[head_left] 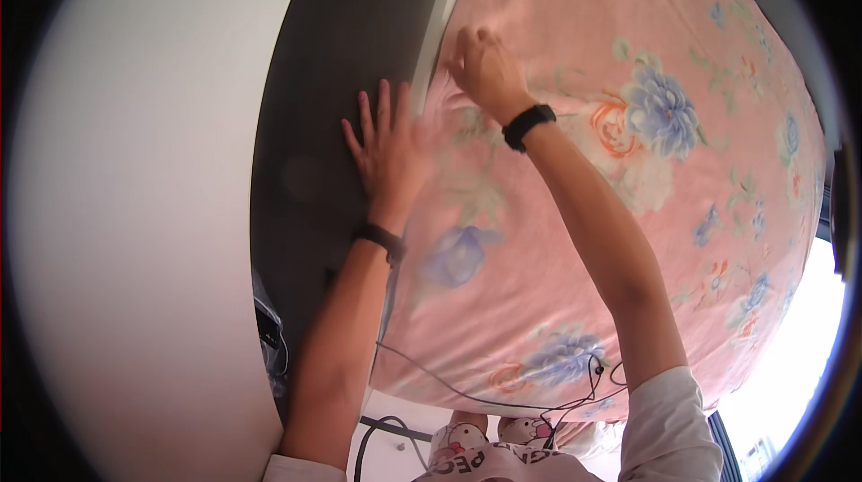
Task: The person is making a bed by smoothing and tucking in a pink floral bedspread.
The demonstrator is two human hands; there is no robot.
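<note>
Head view: a pink floral bedsheet (503, 302), printed with blue and orange blooms and green leaves, covers the bed from the middle of the picture out to between 12 and 5 o'clock. Its long border runs beside a pale edge strip (442, 15) that climbs toward 12 o'clock, and the cloth is creased between the two hands. Just past 12 o'clock, the right hand (488, 74) is at that border, fingers bent and blurred; whether they pinch any cloth, I cannot tell. Toward 11 o'clock lies the left hand (392, 154), back upward, its four fingers spread wide over the dark grey panel (310, 123) next to the bed; the thumb side, over the border, is too blurred to read. Each wrist wears a black band, the left band (381, 241) and the right band (528, 127). Farther out, a thin cable (449, 384) trails across the sheet near 6 o'clock, a smooth white surface (153, 213) fills 9 o'clock, and a bright window (790, 365) glares at 4 o'clock, beyond the short white sleeve (660, 428) at 5 o'clock.
</note>
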